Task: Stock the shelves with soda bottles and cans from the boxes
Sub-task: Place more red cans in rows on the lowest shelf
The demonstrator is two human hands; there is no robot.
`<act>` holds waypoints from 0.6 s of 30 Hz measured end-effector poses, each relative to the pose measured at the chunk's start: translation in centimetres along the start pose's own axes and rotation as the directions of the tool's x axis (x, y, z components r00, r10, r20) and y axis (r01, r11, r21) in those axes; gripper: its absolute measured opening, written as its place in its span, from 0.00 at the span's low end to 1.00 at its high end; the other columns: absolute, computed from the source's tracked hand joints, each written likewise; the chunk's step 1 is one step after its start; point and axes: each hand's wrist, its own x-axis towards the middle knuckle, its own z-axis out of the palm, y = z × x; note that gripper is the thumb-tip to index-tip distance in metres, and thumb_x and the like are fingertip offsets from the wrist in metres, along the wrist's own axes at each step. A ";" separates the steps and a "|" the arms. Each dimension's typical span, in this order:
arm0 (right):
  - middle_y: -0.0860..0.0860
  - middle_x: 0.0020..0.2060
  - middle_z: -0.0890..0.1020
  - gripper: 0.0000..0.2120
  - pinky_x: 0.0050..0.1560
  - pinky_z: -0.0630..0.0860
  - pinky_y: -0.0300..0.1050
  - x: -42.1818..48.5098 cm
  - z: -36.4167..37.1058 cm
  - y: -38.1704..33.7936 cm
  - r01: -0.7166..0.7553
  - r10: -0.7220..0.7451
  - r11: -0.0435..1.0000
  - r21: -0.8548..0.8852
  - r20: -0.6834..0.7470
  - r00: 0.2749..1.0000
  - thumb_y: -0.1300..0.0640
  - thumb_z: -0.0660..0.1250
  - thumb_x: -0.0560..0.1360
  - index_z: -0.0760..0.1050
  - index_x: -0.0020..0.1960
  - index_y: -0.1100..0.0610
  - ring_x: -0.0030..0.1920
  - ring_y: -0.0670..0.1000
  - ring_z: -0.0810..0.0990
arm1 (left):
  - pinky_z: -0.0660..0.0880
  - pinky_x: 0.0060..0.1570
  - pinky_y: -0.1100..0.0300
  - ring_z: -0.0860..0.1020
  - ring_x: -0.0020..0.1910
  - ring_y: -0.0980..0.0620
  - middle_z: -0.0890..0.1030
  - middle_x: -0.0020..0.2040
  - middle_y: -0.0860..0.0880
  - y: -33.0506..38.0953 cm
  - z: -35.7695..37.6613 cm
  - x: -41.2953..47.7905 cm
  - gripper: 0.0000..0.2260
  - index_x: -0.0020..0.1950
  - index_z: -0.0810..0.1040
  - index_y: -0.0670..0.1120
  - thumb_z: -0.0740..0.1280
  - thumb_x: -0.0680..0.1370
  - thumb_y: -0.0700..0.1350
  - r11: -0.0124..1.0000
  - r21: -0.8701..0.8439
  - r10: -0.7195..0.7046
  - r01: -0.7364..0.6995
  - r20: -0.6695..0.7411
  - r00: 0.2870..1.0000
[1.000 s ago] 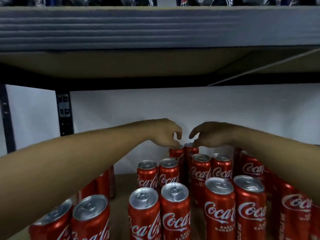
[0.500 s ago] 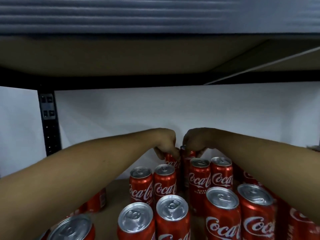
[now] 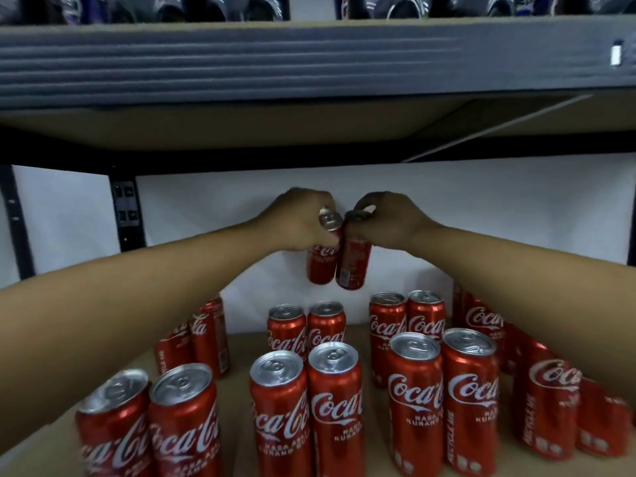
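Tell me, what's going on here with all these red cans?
A person is stocking a shelf by hand. The left hand grips one red can near its top, and the right hand grips a second can. The two hang side by side in the air near the back wall, clear of the shelf board. Many more standing cans sit upright on the board in paired rows. The upper shelf carries other drinks, too blurred to name.

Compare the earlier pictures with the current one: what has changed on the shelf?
The left hand gripped one red aluminium Coca-Cola can at the back, the right hand its neighbouring red can, and both lifted them clear of the shelf board. The standing red cans stayed put.
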 end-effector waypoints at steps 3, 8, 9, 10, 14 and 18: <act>0.51 0.54 0.82 0.21 0.52 0.83 0.52 -0.4 -0.8 -1.8 0.019 -0.016 0.992 0.128 -0.025 1.000 0.42 0.73 0.71 0.79 0.60 0.50 0.51 0.51 0.83 | 0.81 0.49 0.51 0.81 0.47 0.55 0.83 0.48 0.54 0.4 -3.0 -2.2 0.15 0.52 0.82 0.52 0.77 0.68 0.53 0.999 -0.039 -0.011 0.008 -0.067 0.998; 0.51 0.52 0.83 0.24 0.48 0.85 0.49 -0.9 -0.6 -5.9 0.064 -0.075 0.961 0.269 0.031 0.997 0.42 0.76 0.69 0.77 0.61 0.50 0.47 0.49 0.84 | 0.82 0.47 0.51 0.82 0.47 0.54 0.84 0.47 0.54 0.2 -6.9 -6.2 0.14 0.50 0.83 0.51 0.76 0.69 0.56 0.996 -0.002 -0.093 0.093 -0.091 0.992; 0.51 0.51 0.83 0.24 0.47 0.85 0.48 -1.0 -0.4 -6.9 0.073 -0.094 0.956 0.284 0.061 0.994 0.43 0.76 0.70 0.77 0.62 0.50 0.47 0.50 0.85 | 0.82 0.47 0.53 0.82 0.47 0.55 0.84 0.48 0.55 -0.1 -7.5 -7.1 0.14 0.52 0.82 0.53 0.76 0.69 0.56 0.993 0.016 -0.119 0.121 -0.093 0.989; 0.50 0.50 0.83 0.24 0.46 0.85 0.48 -1.2 -0.1 -7.8 0.083 -0.113 0.954 0.289 0.089 0.990 0.44 0.76 0.70 0.77 0.62 0.51 0.46 0.49 0.85 | 0.82 0.46 0.54 0.82 0.48 0.55 0.84 0.49 0.55 -0.4 -8.1 -8.0 0.15 0.53 0.82 0.54 0.77 0.69 0.57 0.988 0.033 -0.146 0.149 -0.093 0.985; 0.49 0.48 0.84 0.22 0.45 0.85 0.45 -1.8 1.8 -11.1 0.140 -0.213 0.934 0.328 0.200 0.956 0.45 0.76 0.70 0.78 0.60 0.50 0.44 0.47 0.86 | 0.82 0.44 0.57 0.82 0.45 0.56 0.84 0.51 0.55 -2.2 -10.1 -11.5 0.20 0.59 0.81 0.55 0.77 0.69 0.57 0.955 0.090 -0.281 0.284 -0.048 0.959; 0.45 0.49 0.83 0.19 0.49 0.84 0.47 -2.0 4.0 -13.5 0.243 -0.311 0.939 0.243 0.298 0.902 0.42 0.74 0.72 0.79 0.60 0.47 0.47 0.46 0.84 | 0.85 0.42 0.55 0.85 0.40 0.56 0.84 0.50 0.54 -4.7 -11.2 -14.1 0.20 0.59 0.81 0.54 0.77 0.70 0.58 0.918 0.074 -0.393 0.389 0.044 0.919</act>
